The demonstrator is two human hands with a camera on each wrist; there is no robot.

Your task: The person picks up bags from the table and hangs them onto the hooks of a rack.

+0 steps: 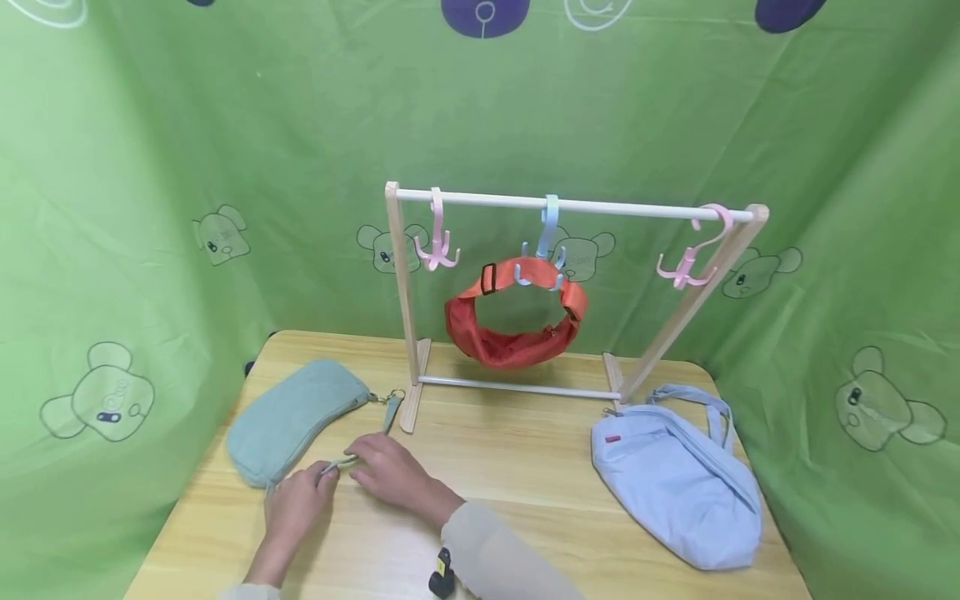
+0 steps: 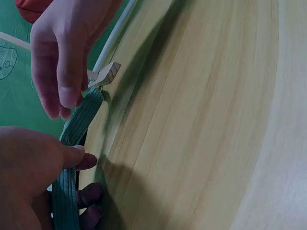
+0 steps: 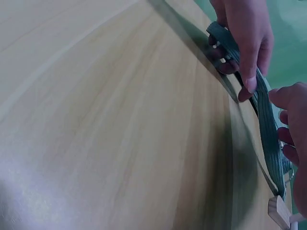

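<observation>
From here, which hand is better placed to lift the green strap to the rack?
Probably the right hand; the left hand pinches the strap farther from its metal ring and the rack.

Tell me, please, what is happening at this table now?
A person's left hand pinches the strap of a green bag, which lies on the table. The right hand is also at the strap, but whether it grips is unclear. A red bag hangs from a blue hook on the rack, and a light blue bag lies on the table's right side.
</observation>
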